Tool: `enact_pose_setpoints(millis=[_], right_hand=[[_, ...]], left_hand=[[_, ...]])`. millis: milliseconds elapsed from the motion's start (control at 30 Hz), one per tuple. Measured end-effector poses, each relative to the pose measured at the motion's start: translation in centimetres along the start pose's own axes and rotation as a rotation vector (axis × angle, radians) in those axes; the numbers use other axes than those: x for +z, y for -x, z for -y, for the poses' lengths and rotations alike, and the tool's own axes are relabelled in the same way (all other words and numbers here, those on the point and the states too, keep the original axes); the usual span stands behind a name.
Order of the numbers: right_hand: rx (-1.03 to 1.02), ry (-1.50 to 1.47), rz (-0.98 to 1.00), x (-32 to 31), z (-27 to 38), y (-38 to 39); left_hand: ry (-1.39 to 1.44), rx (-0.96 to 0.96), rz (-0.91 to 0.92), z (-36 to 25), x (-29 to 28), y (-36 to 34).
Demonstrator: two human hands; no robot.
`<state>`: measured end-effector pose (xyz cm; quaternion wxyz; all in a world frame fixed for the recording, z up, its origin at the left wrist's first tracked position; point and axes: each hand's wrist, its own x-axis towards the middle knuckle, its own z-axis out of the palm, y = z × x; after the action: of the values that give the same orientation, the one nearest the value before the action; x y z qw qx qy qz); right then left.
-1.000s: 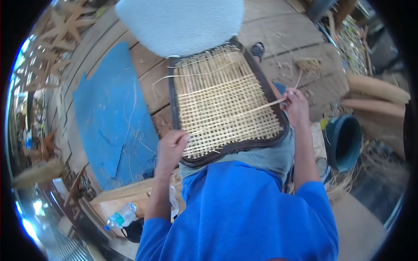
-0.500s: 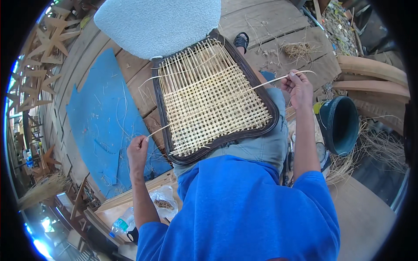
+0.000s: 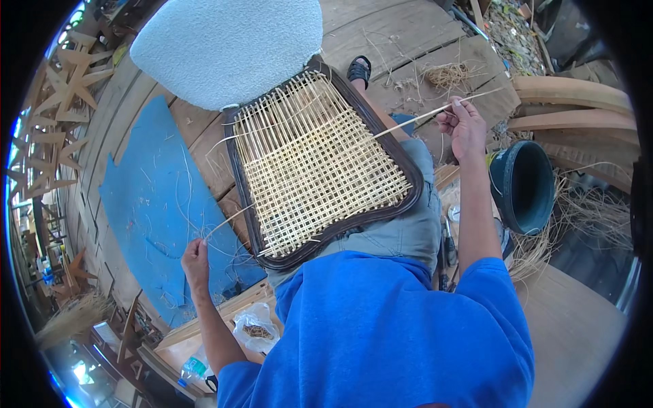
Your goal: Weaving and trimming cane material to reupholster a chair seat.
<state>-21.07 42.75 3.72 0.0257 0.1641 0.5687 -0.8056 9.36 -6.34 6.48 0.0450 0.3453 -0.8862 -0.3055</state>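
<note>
Left hand (image 3: 195, 262) and right hand (image 3: 468, 132) pinch a cane strip (image 3: 409, 122) across the woven panel (image 3: 320, 163) — slow, level pulling should prevent snags

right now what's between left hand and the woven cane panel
In the head view, a cane strand spans from the left hand to the woven cane panel, above blue sheeting and wooden planks.
</note>
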Motion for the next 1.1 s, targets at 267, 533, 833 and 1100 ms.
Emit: enact_pose_setpoints(millis=[267, 533, 833, 1100], right_hand=[[-0.029, -0.020, 0.013, -1.7, 0.8, -1.1], [0.051, -0.023, 0.040, -2.4, 2.6, 1.3], [0.142, -0.059, 0.546, 6.4, -1.1, 16.6], [0.181, 1.328, -0.389, -15.4, -6.3, 19.6]], left_hand=[[-0.084, 0.004, -0.009, 0.3, 0.4, -1.3], [-0.326, 0.149, 0.053, -1.3, 1.4, -2.1], [0.519, 0.061, 1.100, -22.4, 11.7, 5.5], [0.583, -0.016, 0.648, -20.8, 13.8, 4.6]])
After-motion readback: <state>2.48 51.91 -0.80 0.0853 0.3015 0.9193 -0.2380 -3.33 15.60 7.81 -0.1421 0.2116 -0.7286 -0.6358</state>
